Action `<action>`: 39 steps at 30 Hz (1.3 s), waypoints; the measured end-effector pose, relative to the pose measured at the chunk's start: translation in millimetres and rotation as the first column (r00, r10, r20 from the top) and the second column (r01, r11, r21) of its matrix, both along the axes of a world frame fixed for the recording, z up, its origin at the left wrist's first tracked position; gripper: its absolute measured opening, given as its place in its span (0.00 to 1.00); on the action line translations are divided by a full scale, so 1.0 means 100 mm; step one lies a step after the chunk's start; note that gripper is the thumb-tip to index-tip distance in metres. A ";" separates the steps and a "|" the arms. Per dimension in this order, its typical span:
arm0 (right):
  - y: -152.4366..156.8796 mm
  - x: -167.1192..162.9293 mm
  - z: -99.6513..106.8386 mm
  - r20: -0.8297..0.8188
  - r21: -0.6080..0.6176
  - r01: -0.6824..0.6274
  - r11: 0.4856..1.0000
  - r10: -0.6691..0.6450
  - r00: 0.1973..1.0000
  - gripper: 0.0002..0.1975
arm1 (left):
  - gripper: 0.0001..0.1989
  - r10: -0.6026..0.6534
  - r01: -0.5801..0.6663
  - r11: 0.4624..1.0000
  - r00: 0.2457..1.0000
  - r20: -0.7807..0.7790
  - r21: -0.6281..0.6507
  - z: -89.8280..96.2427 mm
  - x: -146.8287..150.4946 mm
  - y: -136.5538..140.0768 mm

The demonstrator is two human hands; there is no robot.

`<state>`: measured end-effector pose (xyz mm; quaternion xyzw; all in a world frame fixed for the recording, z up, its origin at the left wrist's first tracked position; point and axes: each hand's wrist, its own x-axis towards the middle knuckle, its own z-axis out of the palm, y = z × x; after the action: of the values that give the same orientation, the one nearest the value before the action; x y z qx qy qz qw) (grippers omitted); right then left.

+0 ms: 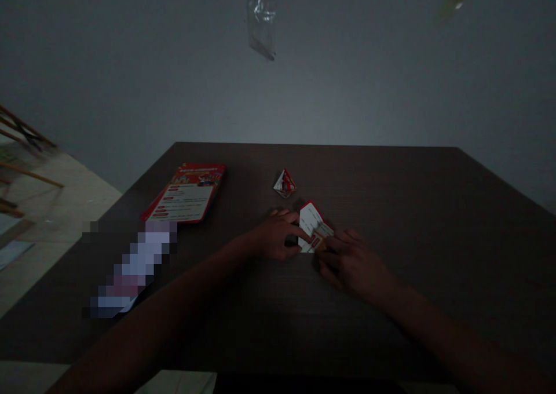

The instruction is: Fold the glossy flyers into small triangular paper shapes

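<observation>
A small sheet of printed paper, white with a red edge and partly folded, lies on the dark table between my hands. My left hand holds its left side, the index finger reaching over the paper and the thumb near its lower edge. At the lower right, my right hand grips a folded corner between bent fingers; its exact finger contact is partly hidden. Just beyond the sheet stands a small folded paper piece in red and white, pointed at the top.
A stack of red-and-white printed leaflets sits on the table at the left. Nearer me lies a blurred-out pale object. A wall rises behind the table, with a clear plastic bag against it. Wooden legs show at far left.
</observation>
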<state>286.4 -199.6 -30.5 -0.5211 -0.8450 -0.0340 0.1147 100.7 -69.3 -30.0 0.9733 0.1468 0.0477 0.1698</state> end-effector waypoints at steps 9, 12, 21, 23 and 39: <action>-0.08 0.14 0.13 0.140 -0.071 0.094 0.993 -0.084 0.987 0.09 | 0.17 0.002 -0.002 1.000 1.000 -0.005 -0.027 -0.01 0.00 0.01; -0.09 0.18 0.16 0.150 -0.128 0.102 0.986 -0.083 0.985 0.10 | 0.17 0.004 -0.004 1.000 1.000 -0.008 -0.030 0.00 0.00 0.01; 0.12 0.24 0.05 -0.120 -0.215 0.196 0.957 -0.225 0.967 0.14 | 0.12 0.096 -0.094 0.994 0.995 0.026 -0.063 -0.02 0.07 -0.05; 0.16 0.23 0.00 -0.211 -0.240 0.201 0.950 -0.254 0.944 0.12 | 0.13 0.168 -0.165 0.984 0.984 0.061 -0.062 -0.05 0.11 -0.10; 0.20 0.27 -0.08 -0.317 -0.286 0.158 0.945 -0.249 0.915 0.08 | 0.15 0.215 -0.220 0.962 0.975 -0.049 -0.160 0.04 0.03 -0.02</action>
<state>313.9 -179.6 -38.5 -0.6151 -0.7490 0.1556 0.1909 103.7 -71.2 -26.0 0.9345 0.2588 0.0387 0.2411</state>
